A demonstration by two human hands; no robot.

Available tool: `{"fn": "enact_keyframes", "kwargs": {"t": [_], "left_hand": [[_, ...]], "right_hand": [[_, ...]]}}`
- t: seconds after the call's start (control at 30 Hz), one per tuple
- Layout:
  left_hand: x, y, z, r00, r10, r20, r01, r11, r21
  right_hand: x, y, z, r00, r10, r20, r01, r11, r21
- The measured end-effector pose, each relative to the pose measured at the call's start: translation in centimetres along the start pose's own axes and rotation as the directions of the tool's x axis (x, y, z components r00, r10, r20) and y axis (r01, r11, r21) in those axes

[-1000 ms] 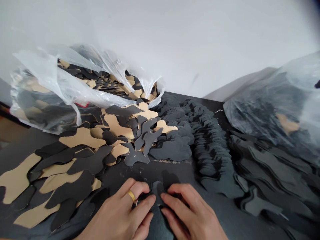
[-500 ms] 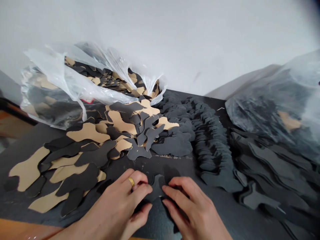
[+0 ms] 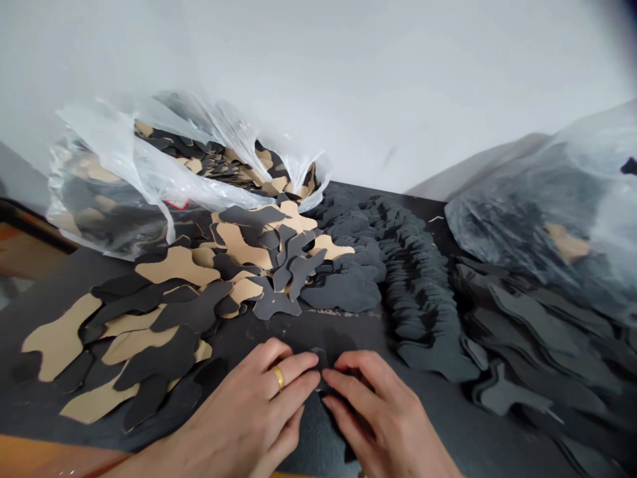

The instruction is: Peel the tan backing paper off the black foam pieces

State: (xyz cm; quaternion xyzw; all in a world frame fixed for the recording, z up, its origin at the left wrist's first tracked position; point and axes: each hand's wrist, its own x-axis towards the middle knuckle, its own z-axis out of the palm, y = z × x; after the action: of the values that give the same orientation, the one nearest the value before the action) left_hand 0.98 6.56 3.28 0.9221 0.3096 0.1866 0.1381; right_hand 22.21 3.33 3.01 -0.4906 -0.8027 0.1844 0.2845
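Low in the middle, my left hand [image 3: 279,392] and my right hand [image 3: 373,398] nearly meet over a dark cut piece [image 3: 321,358]. The piece lies mostly hidden under and between the fingertips. My left hand, with a gold ring, has its fingers bent together on the piece. The thumb and fingertips of my right hand touch the piece's right side. Ahead of my left hand is a heap of black and tan cut pieces [image 3: 179,265]. Overlapping rows of dark grey pieces [image 3: 423,292] run back from near my right hand.
An open clear plastic bag [image 3: 189,186] full of black and tan pieces stands at the back left. Another plastic bag [image 3: 527,199] sits at the right, behind stacks of grey pieces [image 3: 537,325]. A pale wall rises behind the black table [image 3: 343,328].
My left hand has moved right, its fingers now over the dark piece and close to my right fingertips. The piece is more covered. My right hand has barely moved.
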Motion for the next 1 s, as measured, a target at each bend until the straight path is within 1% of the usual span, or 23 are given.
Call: {"fn": "enact_keyframes", "kwargs": {"t": [0.1,0.13,0.2,0.27,0.33,0.47,0.57,0.67,0.73,0.83,0.9,0.93,1.0], "left_hand": [[0.1,0.0,0.1,1.000,-0.014,-0.003,0.014,1.000,-0.017],[0.1,0.0,0.1,1.000,-0.018,-0.010,0.018,1.000,-0.026],[0.1,0.0,0.2,0.999,-0.025,-0.030,0.023,0.998,-0.050],[0.1,0.0,0.3,0.998,-0.025,-0.050,0.022,0.997,-0.070],[0.1,0.0,0.4,0.998,-0.020,-0.055,0.015,0.997,-0.082],[0.2,0.0,0.3,0.997,-0.008,-0.073,0.001,0.996,-0.094],[0.2,0.0,0.2,0.995,0.011,-0.102,-0.021,0.996,-0.091],[0.3,0.0,0.1,0.995,0.014,-0.101,-0.023,0.996,-0.085],[0.3,-0.1,0.1,0.996,0.012,-0.090,-0.020,0.996,-0.085],[0.3,-0.3,0.0,0.998,-0.007,-0.054,0.002,0.995,-0.102],[0.3,-0.6,0.0,0.999,-0.050,-0.015,0.047,0.991,-0.124],[0.3,-0.7,0.0,0.996,-0.086,0.007,0.087,0.987,-0.139],[0.4,-1.0,0.0,0.987,-0.154,0.040,0.158,0.970,-0.182]], "right_hand": [[-0.1,0.2,-0.1,1.000,0.007,0.003,-0.007,0.999,0.033],[-0.1,0.3,-0.3,1.000,0.025,0.018,-0.026,0.998,0.064],[0.0,0.6,-0.7,0.992,0.105,0.076,-0.116,0.982,0.152],[0.1,0.9,-1.2,0.973,0.193,0.127,-0.219,0.946,0.239],[0.2,1.2,-1.4,0.960,0.245,0.133,-0.275,0.916,0.291],[0.2,1.6,-1.0,0.965,0.251,0.075,-0.262,0.909,0.324],[0.1,1.5,-0.6,0.962,0.261,0.074,-0.271,0.909,0.317],[0.3,1.3,-0.8,0.955,0.283,0.086,-0.295,0.903,0.313],[0.5,1.1,-1.1,0.942,0.319,0.107,-0.336,0.877,0.345],[0.8,0.8,-1.8,0.918,0.366,0.152,-0.395,0.814,0.426],[0.7,0.7,-2.0,0.929,0.344,0.135,-0.367,0.821,0.437],[0.6,0.7,-2.0,0.946,0.307,0.105,-0.323,0.851,0.414],[0.4,0.8,-1.8,0.985,0.170,0.011,-0.165,0.941,0.294]]}}
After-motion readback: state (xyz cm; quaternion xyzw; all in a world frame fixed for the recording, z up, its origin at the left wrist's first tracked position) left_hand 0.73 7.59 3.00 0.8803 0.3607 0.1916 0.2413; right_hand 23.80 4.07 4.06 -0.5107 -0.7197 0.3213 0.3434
